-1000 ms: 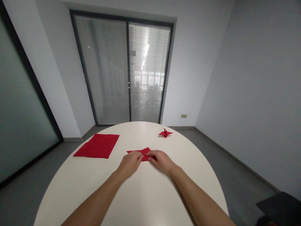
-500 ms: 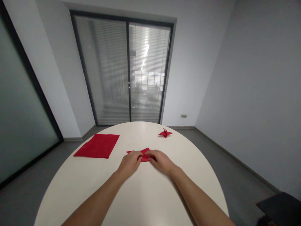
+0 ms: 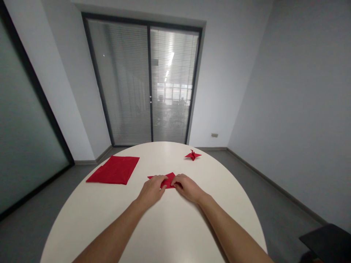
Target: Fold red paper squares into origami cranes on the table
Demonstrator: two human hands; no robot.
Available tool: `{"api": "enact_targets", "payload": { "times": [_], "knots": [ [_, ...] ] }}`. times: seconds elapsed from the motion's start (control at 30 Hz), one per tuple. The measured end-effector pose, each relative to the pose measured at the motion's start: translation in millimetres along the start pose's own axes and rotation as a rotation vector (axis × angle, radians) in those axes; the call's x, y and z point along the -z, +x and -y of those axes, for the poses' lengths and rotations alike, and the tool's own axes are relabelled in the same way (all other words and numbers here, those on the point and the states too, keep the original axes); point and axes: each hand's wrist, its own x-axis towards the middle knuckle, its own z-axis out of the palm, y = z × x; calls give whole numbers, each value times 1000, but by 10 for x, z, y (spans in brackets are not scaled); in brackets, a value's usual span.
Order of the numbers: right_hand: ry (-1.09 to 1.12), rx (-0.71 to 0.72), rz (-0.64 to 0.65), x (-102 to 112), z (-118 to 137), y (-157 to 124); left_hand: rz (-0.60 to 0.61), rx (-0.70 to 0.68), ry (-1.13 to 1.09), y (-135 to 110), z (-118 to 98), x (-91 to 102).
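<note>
A partly folded sheet of red origami paper [image 3: 169,180] lies on the white table between my two hands. My left hand [image 3: 153,187] has its bent fingers on the left part of the paper, with the thumb at its near edge. From the other side my right hand [image 3: 189,187] grips the paper's right edge, thumb and fingers close together. The fingers cover much of both sides, and a pointed corner sticks out past the left hand. Beyond my right hand stands a finished red paper crane [image 3: 193,155] with spread wings.
A flat stack of red paper [image 3: 115,170] lies at the left of the round white table [image 3: 164,233]. Behind the table is a glass partition with blinds [image 3: 128,91]. A dark chair-like object [image 3: 329,239] stands on the floor at the lower right.
My right fingertips have shifted slightly across the paper, and more of its middle shows between the hands. The left hand, the crane and the stack look unmoved.
</note>
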Motion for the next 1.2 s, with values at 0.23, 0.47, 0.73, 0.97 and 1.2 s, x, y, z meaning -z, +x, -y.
{"api": "enact_targets", "payload": {
  "times": [0.23,0.47,0.73,0.97,1.2],
  "knots": [
    [1,11,15,11,7,-14,13,-70,40,13,-34,17],
    [-8,27,26,47,35,-22,5,-111,45,10,-23,-4],
    [-74,14,39,141,148,-17,-46,-78,92,1,1,-1],
    [-54,-10,93,166,219,-9,-57,-87,135,-10,-7,7],
    [20,40,83,154,204,-14,-19,-96,121,-6,-8,-3]
  ]
}}
